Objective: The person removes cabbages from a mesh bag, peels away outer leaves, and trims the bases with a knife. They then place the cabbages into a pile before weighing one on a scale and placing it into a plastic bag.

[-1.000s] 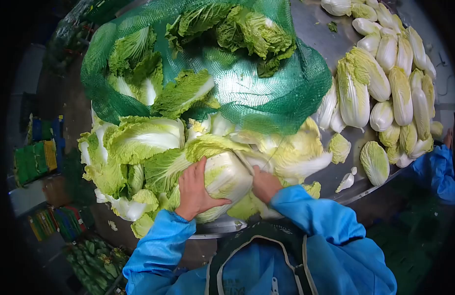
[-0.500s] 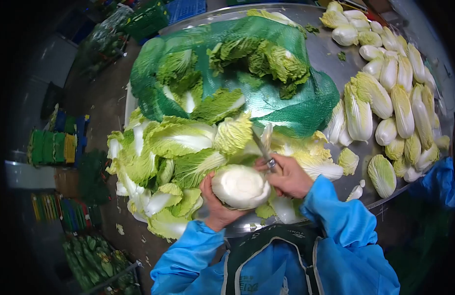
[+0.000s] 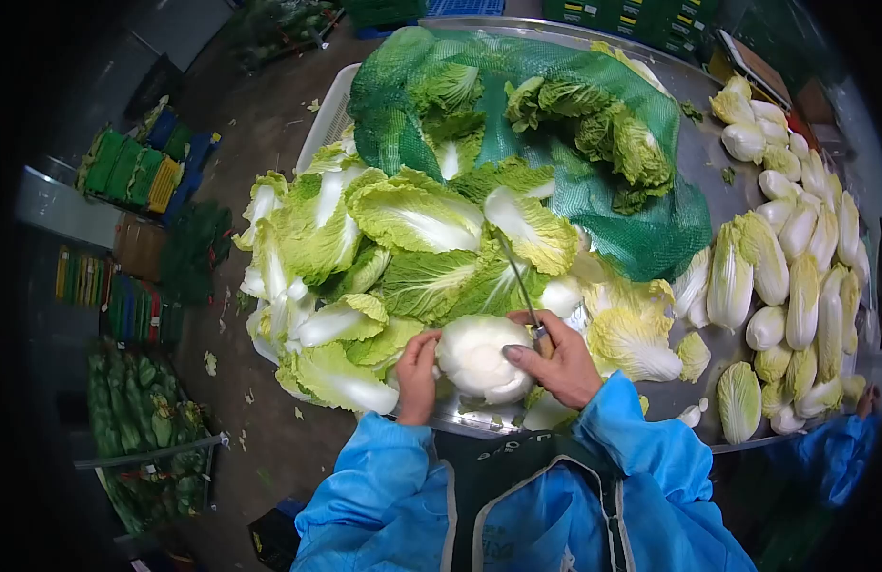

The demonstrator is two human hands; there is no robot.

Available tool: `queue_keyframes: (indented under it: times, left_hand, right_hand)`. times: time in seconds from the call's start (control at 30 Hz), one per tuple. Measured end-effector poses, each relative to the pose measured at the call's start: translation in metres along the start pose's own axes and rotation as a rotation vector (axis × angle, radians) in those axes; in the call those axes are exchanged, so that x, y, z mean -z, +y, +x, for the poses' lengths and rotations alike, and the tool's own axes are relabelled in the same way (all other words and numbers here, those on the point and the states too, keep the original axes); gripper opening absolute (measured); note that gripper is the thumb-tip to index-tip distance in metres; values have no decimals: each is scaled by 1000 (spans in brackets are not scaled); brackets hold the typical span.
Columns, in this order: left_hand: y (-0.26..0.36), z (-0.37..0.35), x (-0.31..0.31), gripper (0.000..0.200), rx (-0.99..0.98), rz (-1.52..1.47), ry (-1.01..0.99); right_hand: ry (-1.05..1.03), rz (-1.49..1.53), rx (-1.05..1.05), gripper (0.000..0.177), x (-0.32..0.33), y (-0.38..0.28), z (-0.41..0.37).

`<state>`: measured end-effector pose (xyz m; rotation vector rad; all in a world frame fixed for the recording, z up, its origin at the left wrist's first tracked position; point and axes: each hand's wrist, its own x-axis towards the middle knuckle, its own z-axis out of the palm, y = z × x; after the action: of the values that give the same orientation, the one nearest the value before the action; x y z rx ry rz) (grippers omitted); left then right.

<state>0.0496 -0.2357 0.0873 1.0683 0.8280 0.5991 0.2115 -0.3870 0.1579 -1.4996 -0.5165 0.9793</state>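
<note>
A napa cabbage point(image 3: 484, 357) is turned with its white cut base toward me, low in the middle of the view. My left hand point(image 3: 418, 379) is against its left side, fingers curled at the edge. My right hand point(image 3: 567, 367) grips a knife point(image 3: 520, 278) by its handle, the thin blade pointing up and away over the leaves. My right thumb presses the cabbage's right side. Loose outer leaves point(image 3: 417, 214) are piled just beyond both hands, and one leaf point(image 3: 532, 227) lies near the blade tip.
Green mesh netting point(image 3: 694, 224) covers cabbage leaves at the back of the metal table point(image 3: 694, 143). Many trimmed cabbages point(image 3: 732, 281) lie along the right side. A white basket rim point(image 3: 328, 119) shows at left. Another person's blue sleeve point(image 3: 837, 462) is at far right; stacked crates point(image 3: 141, 167) stand left.
My view has shifted, so the table appears further right. A leaf has come off and lies on the pile. The cabbage has turned, and my left hand has moved up its left side.
</note>
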Motion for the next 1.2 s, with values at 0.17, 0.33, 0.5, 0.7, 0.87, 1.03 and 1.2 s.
queue_keyframes:
  times: [0.17,0.33,0.5,0.7,0.87,1.03,1.2]
  left_hand:
    - [60,10,10,21,-457,664,112]
    - [71,-33,18,45,626,307,-388]
    - [57,-37,-22,61,1034,-445,-231]
    - [63,-65,-34,64,701,-566,-291]
    - [64,-43,-58,84,157,-205,-430]
    - [35,-23,-71,87,-218,180,-312]
    - [-1,-12,-93,85,-203,115,-215]
  right_hand:
    - [-37,102,-202,42,22,-27,-7]
    - [-76,78,-92,50,15,-8,-14]
    - [-194,-354,342,52,-8,-15,-35]
    - [162,157,-128,47,25,-42,-47]
    - [117,96,13,54,17,-39,-15]
    - [135,9,-157,54,27,-30,-2]
    - [346,-157,138,47,23,41,29]
